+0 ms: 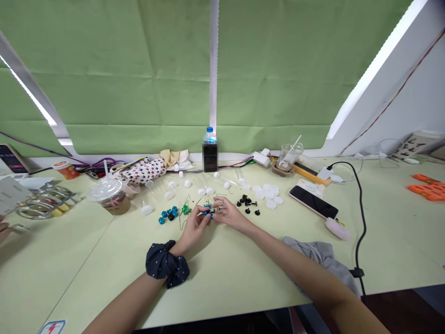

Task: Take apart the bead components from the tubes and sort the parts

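Observation:
Both hands meet over the middle of the table. My left hand (195,224) pinches a small blue and black part (207,213) between thumb and fingers. From the other side, the fingers of my right hand (231,215) close on the same part, whose details are too small to make out. Left of the hands lie several blue round pieces (168,214), a black one among them, and a green piece (187,209) beside bent thin wires (181,224). Black small pegs (245,200) and white discs (268,191) are scattered to the right.
Clear tubes with white caps (168,195) lie behind the hands. A lidded drink cup (110,197) stands left, a bottle (210,150) at the back. A phone (313,202), a black cable (360,204) and grey cloth (321,260) are right. Another person's hand (4,230) shows far left.

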Demonstrator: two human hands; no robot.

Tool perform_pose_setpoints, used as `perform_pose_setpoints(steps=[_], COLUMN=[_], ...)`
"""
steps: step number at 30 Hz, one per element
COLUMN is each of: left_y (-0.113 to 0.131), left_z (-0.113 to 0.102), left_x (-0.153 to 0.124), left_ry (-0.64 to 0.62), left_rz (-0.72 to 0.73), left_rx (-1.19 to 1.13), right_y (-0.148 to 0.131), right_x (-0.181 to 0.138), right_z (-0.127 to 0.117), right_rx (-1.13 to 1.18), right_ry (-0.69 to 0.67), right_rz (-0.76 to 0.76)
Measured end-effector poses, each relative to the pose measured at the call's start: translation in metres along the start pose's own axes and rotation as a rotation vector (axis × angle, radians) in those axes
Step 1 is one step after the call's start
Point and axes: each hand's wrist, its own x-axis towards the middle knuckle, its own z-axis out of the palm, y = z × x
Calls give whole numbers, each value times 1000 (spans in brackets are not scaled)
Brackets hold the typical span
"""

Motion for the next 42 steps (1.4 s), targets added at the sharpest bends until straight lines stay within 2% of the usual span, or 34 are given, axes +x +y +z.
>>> perform_pose_setpoints(steps=[2, 3, 6, 8, 12, 14, 17, 19, 22, 23, 26, 28, 32, 37, 42], left_y=[1, 2, 3, 4, 3, 2, 1, 1, 1, 1, -2, -3, -4, -4, -5], left_z=[1, 1, 1, 1, 2, 2, 1, 1, 1, 1, 0, 0, 0, 0, 1], left_x=[0, -1, 0, 0, -1, 0, 0, 0, 0, 0, 1, 1, 0, 1, 0], left_ry=[-18, -17, 13, 28, -1, 0, 17, 11, 3, 5, 24, 27, 9, 36, 0], left_rz=[2, 1, -3, -3, -11, -11, -13, -12, 0, 1, -13, -17, -10, -21, -1], left_rx=[-5, -5, -4, -9, -24, -23, -7, -6, -13, -13, -7, -13, -23, -35, -37], right_y=[1, 1, 1, 0, 0, 1, 2, 3, 5, 5, 4, 2, 3, 3, 4], right_x=[0, 0, -1, -2, -1, -1, -1, -1, 0, 0, 0, -1, 0, 0, 1], right_z=[1, 1, 0, 1, 3, 3, 3, 3, 3, 3, 5, 5, 5, 4, 4], right_rx=[-12, -27, -57, -36, 8, -4, -21, -6, 15, 13, -1, 6, -5, -74, -27], right_ry=[-62, -67, 14, 40, -70, -40, 81, 62, -67, -76, 33, 74, -49, 98, -38], right_rz=[102, 102, -68, -106, 86, 26, -124, -60, 131, 132, -58, -100, 101, -138, 73])
